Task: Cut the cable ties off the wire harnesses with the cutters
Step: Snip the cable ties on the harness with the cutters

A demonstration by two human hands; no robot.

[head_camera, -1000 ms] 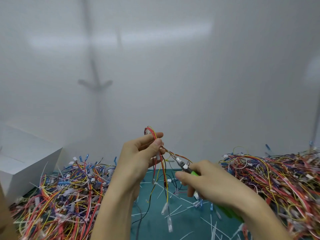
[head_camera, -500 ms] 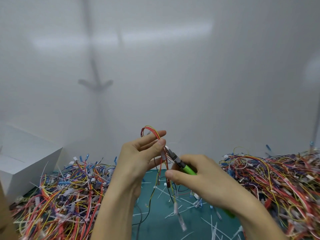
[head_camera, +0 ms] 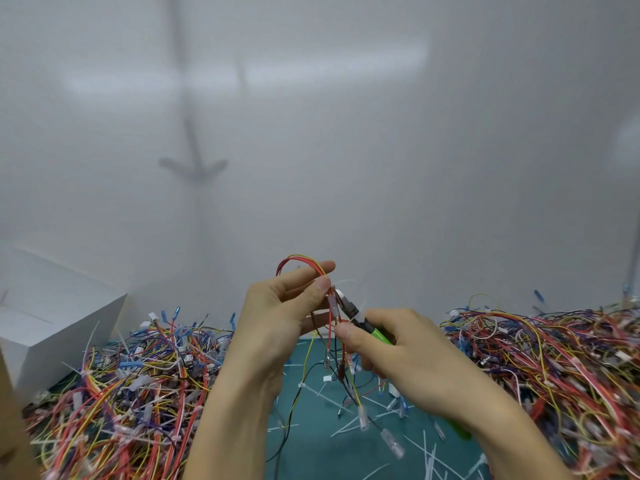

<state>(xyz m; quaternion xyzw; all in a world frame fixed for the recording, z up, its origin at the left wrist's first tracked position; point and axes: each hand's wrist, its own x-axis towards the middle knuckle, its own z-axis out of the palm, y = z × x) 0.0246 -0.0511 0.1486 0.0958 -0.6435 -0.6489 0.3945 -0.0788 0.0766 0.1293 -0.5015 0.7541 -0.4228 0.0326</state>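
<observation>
My left hand pinches a small wire harness of red and yellow wires, its loop arching above my fingers and its loose ends with clear connectors hanging down toward the mat. My right hand grips the green-handled cutters. The cutters' dark jaws point up and left, right at the harness beside my left thumb, where a thin white cable tie sticks out. Whether the jaws are around the tie is too small to tell.
A big pile of coloured wire harnesses lies at the left, another pile at the right. Cut white ties litter the green mat between them. A white box stands at the far left, a white wall behind.
My right hand has brought the cutters up and left, from below the harness to right against it by my left thumb. My left hand stays nearly still.
</observation>
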